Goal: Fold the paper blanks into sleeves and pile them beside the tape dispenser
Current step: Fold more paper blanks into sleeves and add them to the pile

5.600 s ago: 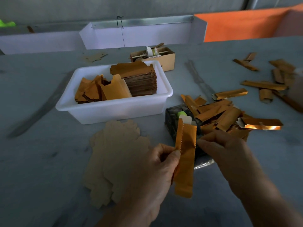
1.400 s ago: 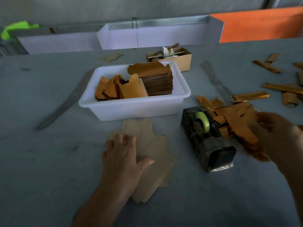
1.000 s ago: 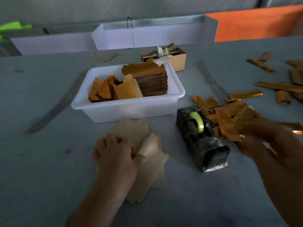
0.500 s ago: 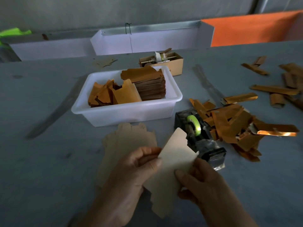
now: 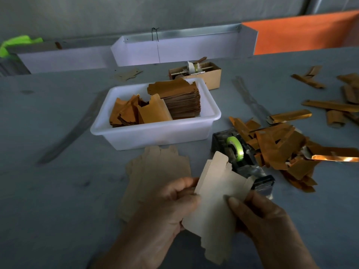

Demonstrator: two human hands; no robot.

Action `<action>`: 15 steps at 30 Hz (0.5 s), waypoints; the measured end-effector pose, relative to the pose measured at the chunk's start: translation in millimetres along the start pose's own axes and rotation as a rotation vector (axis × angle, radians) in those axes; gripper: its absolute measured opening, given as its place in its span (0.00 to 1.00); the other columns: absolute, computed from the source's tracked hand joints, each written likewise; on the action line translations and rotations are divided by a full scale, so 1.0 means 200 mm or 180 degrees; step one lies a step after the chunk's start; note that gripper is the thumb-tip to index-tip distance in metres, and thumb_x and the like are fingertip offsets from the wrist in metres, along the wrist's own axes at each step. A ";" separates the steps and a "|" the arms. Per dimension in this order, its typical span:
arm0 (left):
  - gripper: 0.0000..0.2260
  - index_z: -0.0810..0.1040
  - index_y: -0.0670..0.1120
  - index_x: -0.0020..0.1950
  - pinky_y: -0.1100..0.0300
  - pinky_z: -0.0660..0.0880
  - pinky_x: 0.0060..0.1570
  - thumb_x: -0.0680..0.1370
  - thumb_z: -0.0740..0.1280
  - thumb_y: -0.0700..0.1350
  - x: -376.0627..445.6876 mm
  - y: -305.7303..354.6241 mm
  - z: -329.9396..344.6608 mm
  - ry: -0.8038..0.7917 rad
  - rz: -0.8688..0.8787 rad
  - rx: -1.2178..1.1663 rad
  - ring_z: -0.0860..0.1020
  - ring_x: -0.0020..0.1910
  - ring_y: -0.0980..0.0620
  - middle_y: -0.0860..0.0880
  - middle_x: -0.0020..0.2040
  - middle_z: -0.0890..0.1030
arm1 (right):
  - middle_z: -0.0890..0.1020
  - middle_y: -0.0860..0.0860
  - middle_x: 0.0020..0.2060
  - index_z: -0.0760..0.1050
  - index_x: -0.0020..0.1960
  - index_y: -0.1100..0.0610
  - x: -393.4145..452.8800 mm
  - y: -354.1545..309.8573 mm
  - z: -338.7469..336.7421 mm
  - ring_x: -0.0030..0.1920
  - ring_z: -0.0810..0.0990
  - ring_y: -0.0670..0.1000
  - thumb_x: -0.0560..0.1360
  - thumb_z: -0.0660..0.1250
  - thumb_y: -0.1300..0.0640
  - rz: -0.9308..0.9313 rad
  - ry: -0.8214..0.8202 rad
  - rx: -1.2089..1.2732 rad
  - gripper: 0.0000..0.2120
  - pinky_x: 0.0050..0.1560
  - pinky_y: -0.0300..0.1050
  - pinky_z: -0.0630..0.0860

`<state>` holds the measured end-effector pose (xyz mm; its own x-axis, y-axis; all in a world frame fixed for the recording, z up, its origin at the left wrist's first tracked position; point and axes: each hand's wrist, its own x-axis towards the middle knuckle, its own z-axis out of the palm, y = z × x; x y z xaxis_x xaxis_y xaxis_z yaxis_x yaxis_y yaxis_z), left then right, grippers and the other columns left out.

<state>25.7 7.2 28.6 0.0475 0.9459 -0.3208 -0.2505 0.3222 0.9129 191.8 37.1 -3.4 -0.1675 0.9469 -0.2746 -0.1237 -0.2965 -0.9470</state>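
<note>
Blanks (image 5: pixel 155 177) lie loose on the grey worktop (image 5: pixel 48 191) at my left, before the white tub (image 5: pixel 155 133) of stacked blanks. My left hand (image 5: pixel 165 216) and right hand (image 5: pixel 266 220) have fingers clamped on one pale paper blank (image 5: pixel 215 193), held tilted above the worktop, hiding part of the tape dispenser (image 5: pixel 242 158). Just right of it sits the pile of folded sleeves (image 5: pixel 281 146).
</note>
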 end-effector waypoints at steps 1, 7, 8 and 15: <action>0.14 0.79 0.40 0.59 0.55 0.79 0.46 0.73 0.66 0.34 0.00 0.00 0.00 -0.0039 -0.0082 0.0009 0.82 0.49 0.44 0.39 0.51 0.84 | 0.85 0.54 0.36 0.84 0.37 0.52 0.00 -0.01 0.00 0.37 0.84 0.52 0.69 0.68 0.64 -0.0001 -0.0064 0.0061 0.10 0.32 0.43 0.80; 0.10 0.81 0.40 0.53 0.55 0.79 0.41 0.73 0.67 0.37 0.02 -0.03 0.00 0.0263 -0.0140 0.0028 0.82 0.43 0.46 0.40 0.48 0.84 | 0.85 0.55 0.37 0.80 0.45 0.62 0.00 -0.03 -0.03 0.38 0.84 0.53 0.66 0.67 0.65 0.0261 -0.0204 0.0479 0.08 0.32 0.44 0.81; 0.11 0.80 0.40 0.52 0.55 0.78 0.40 0.71 0.69 0.37 0.02 -0.04 0.00 0.0276 -0.0121 0.0076 0.81 0.42 0.47 0.41 0.46 0.84 | 0.84 0.56 0.35 0.79 0.46 0.63 -0.01 -0.04 -0.03 0.36 0.84 0.53 0.68 0.66 0.67 0.0323 -0.0150 0.0576 0.07 0.32 0.44 0.81; 0.13 0.82 0.61 0.44 0.72 0.71 0.40 0.74 0.70 0.41 0.01 0.09 -0.15 0.0940 0.1127 0.2590 0.79 0.42 0.67 0.64 0.43 0.83 | 0.75 0.38 0.23 0.73 0.33 0.38 -0.10 -0.17 -0.03 0.25 0.74 0.35 0.68 0.61 0.35 -0.1975 0.0063 -0.3231 0.10 0.30 0.34 0.76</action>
<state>-7.5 14.2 36.6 -0.1777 0.9822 0.0605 0.5558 0.0494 0.8298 205.7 29.9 33.7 -0.3361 0.8983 0.2831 0.6543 0.4389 -0.6158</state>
